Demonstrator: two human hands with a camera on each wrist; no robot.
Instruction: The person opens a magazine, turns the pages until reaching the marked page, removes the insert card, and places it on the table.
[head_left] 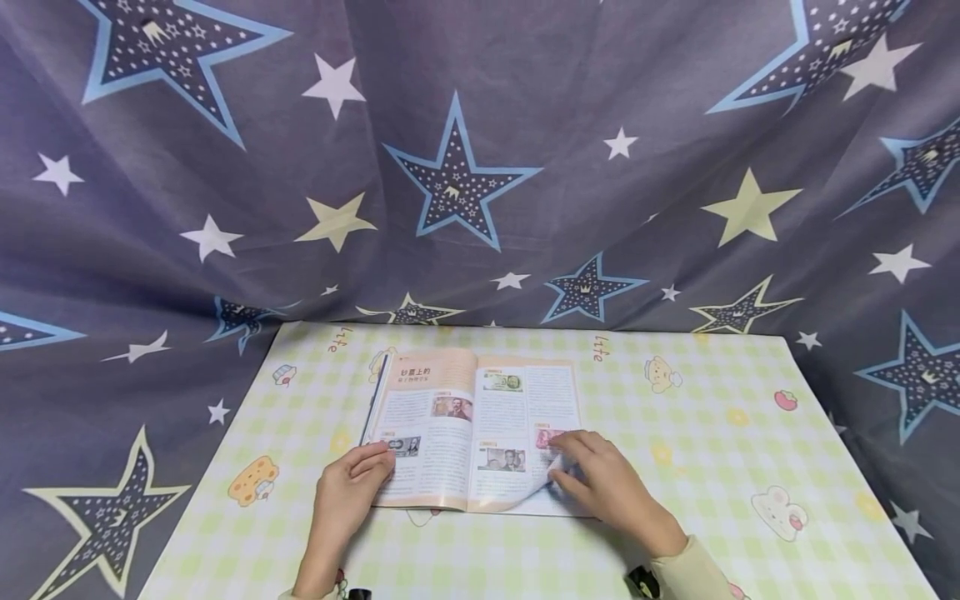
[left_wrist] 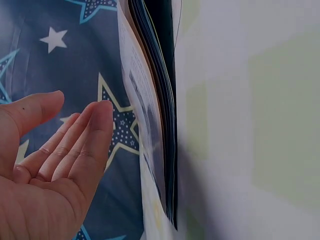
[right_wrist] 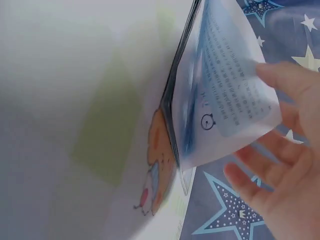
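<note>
Left hand (head_left: 351,483): fingers loosely extended, thumb apart, at the left page's outer edge. Right hand (head_left: 611,487): thumb and fingers pinch the lifted, curling lower corner of a page (right_wrist: 235,90). Between the hands, a magazine (head_left: 444,454) lies spread, its spine and long page axis running away from the person, page tops farthest. Its glossy peach-edged pages carry text columns and grey, green and pink banknote pictures. Beneath, a green-checked tablecloth (head_left: 712,467); beyond both hands, a starry curtain (head_left: 585,208).
</note>
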